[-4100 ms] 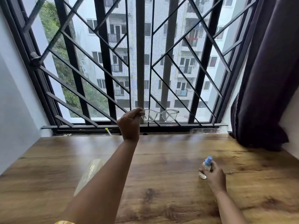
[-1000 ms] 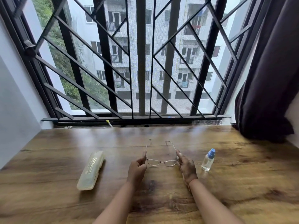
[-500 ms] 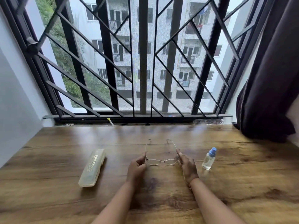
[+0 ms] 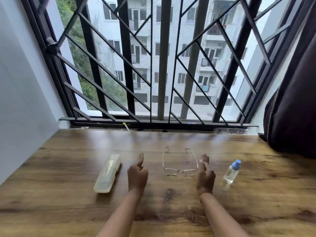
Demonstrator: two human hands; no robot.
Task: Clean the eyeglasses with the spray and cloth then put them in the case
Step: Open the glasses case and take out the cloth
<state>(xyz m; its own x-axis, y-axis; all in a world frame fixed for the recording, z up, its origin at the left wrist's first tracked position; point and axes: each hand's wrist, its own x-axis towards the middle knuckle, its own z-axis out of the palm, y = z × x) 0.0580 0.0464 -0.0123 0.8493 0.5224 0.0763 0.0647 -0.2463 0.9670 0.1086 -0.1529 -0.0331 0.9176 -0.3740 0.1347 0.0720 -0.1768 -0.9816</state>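
Note:
Thin-framed eyeglasses (image 4: 180, 171) lie on the wooden table (image 4: 68, 202) with their arms unfolded toward the window. My left hand (image 4: 137, 175) hovers to their left, empty, loosely curled with the thumb up, between the glasses and a pale closed case (image 4: 107, 173). My right hand (image 4: 205, 175) is just right of the glasses, fingers relaxed, holding nothing. A small clear spray bottle (image 4: 232, 171) with a blue cap stands upright right of that hand. No cloth shows.
A barred window (image 4: 162, 65) runs along the table's far edge. A dark curtain (image 4: 294, 100) hangs at the right, its hem on the table corner. A grey wall (image 4: 20, 100) closes the left side. A small yellow-white object (image 4: 125, 126) lies on the sill.
Both hands have let go of the eyeglasses and drawn apart sideways. The glasses now lie free on the table. Four seconds ago my left hand held them up and my right held the bottle.

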